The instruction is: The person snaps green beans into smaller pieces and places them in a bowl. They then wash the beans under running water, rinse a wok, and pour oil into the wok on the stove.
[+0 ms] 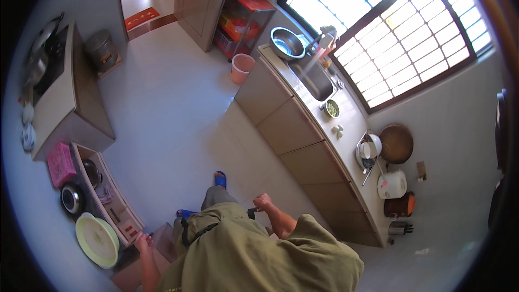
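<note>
My left hand [144, 243] is low on the left, fingers curled, beside the near end of a low cabinet [130, 207]. A small dark object shows at its fingertips; whether the hand holds it is unclear. The cabinet's open compartment contains a dark pot [92, 173], a purple cloth [106, 194] and red packets [130, 230]. On its top lie a pale green basin [97, 240], a black-and-silver pot [71, 200] and a pink basket [61, 164]. My right hand [262, 202] is curled in front of my body, close to a black strap [251, 213]. Its grip is hidden.
The right counter [348, 158] carries a metal basin [287, 43], a sink [314, 79], a bowl of chopped greens [331, 108], pale eggs [338, 130], a dish rack [367, 152] and a white rice cooker [392, 184]. A stove [50, 63] stands left; a pink bucket [242, 69] is on the floor.
</note>
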Available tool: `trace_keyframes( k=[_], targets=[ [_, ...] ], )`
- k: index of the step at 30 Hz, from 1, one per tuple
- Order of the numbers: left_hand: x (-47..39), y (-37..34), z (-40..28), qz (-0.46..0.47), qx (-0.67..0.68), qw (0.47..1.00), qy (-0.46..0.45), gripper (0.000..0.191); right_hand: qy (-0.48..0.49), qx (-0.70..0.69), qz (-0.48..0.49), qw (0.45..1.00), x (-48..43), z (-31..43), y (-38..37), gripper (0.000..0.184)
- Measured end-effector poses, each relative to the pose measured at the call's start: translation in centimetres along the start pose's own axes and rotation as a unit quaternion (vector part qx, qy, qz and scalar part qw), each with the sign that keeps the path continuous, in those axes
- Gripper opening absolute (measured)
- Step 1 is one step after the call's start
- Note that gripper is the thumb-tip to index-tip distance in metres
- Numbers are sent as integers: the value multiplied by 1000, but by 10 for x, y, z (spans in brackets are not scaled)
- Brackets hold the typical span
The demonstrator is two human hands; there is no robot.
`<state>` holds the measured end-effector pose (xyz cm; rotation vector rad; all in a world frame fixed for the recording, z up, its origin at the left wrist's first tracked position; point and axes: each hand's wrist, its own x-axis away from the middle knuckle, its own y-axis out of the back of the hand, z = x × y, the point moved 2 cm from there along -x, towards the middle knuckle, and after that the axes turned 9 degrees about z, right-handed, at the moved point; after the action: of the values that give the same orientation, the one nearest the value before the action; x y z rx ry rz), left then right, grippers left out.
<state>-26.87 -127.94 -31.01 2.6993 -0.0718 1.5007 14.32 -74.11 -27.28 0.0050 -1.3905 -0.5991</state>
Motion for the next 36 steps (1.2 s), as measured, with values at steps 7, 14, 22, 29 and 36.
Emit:
trace_keyframes(
  k=[7, 14, 22, 29, 36],
  targets=[
    [16, -170, -64, 77, -157, 984, -8, 47, 88, -74, 66, 991, -76, -23, 61, 17],
    [36, -311, -46, 129, -236, 963, -22, 43, 155, -198, -20, 968, -125, 131, 228, 17],
    [14, -374, -62, 100, -227, 966, 75, 41, 287, -472, -90, 829, -163, 358, 445, 32],
    [-43, -462, -149, 130, -299, 940, 98, 44, 243, -546, -188, 780, -199, 493, 554, 61],
    [-91, -655, -312, 165, -426, 889, -9, 50, 180, -594, -189, 761, -244, 528, 590, 42]
  ],
)
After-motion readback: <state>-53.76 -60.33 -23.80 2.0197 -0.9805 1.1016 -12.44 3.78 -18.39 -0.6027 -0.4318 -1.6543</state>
